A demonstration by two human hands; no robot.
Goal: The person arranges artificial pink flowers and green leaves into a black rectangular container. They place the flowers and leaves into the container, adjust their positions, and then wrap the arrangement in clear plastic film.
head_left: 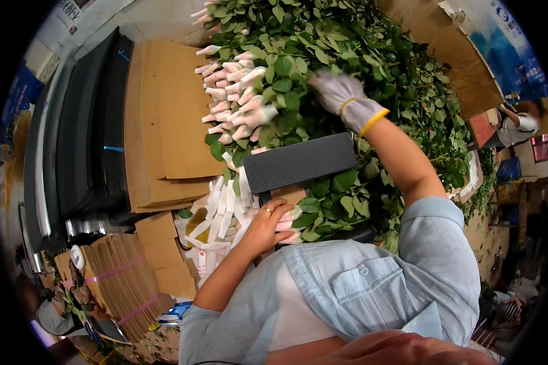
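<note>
A big pile of roses (347,52) fills the top middle, its leafy stems running right and its netted pale pink heads stacked toward the left. The person's light blue shirt (371,261) takes up much of the lower part. Along the left stands a stack of black sheets (82,131), and between it and the roses lie brown cardboard sheets (176,115). Below these sits a cardboard bundle (119,277) bound with pink straps. A dark ribbed board (301,163) lies slantwise between the rose pile and a smaller bunch (353,204) nearest the person.

The right hand (336,94), in a pale glove with a yellow cuff, reaches over the leaves of the pile; motion blurs its fingers, so I cannot tell whether they grip a stem. The bare left hand (266,230) is at the head end of the smaller bunch, just below the board, its fingers bent and spread over the heads (290,222); whether they grip or only rest there, I cannot tell. Loose white nets (222,210) lie heaped just left of it. A blue packet (175,312) lies near the bundle, and a ring (268,210) shows on the left hand.
</note>
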